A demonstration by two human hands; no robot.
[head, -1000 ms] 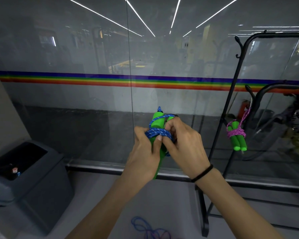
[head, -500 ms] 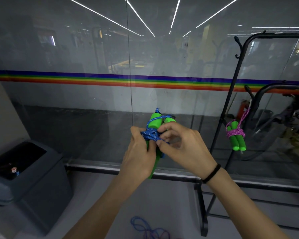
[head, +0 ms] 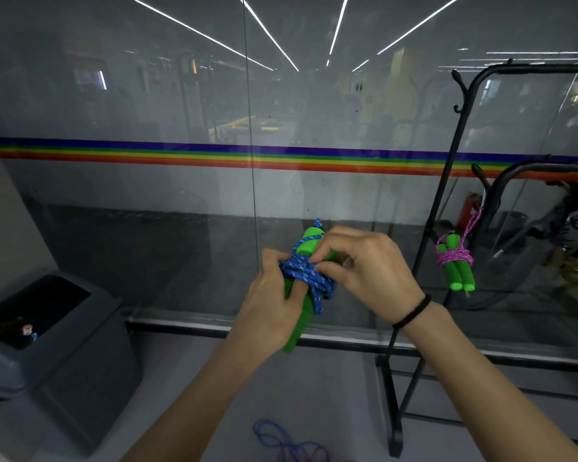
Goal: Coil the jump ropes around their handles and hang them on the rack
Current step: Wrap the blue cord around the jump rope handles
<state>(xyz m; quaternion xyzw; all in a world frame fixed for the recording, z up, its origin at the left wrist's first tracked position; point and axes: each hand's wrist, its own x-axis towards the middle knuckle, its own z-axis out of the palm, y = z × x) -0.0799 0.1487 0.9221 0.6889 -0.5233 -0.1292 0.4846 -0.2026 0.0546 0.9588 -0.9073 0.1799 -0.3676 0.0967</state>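
two handles (head: pixel 309 242), rope (head: pixel 301 272), half hidden by left hand (head: pixel 271 311), right hand (head: pixel 367 271)

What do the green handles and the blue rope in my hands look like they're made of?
The green handles look like matte foam: no shine, soft rounded ends. The blue rope looks like braided synthetic cord, given its pale-flecked woven pattern.

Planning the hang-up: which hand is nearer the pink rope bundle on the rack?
Right. The right hand is left of the pink rope bundle, not touching; the left hand is farther left.
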